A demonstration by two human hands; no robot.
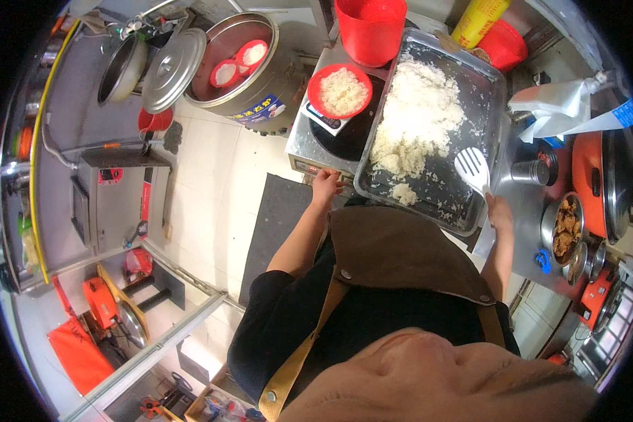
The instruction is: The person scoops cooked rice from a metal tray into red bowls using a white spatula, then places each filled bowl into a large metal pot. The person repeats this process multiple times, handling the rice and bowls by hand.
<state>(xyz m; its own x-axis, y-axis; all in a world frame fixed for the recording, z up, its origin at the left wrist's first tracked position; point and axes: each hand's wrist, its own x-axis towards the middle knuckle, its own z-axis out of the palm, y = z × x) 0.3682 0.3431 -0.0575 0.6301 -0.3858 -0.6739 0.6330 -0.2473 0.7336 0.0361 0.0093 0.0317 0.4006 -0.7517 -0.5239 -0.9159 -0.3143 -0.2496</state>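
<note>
My right hand grips the handle of a white slotted turner. Its slotted head is over the right side of a large metal tray. A long mound of cooked rice covers the tray's left part, with a small clump near the front edge and loose grains around. My left hand is by the front panel of a steel cooktop, fingers slightly apart, nothing visible in them. Whether it touches the panel I cannot tell. A red bowl of rice rests on a digital scale on the cooktop.
A big steel pot holding two red bowls of rice stands left, its lid leaning beside the opening. Behind the cooktop is a red bucket. Right are a steel cup, a bowl of brown food and an orange cooker.
</note>
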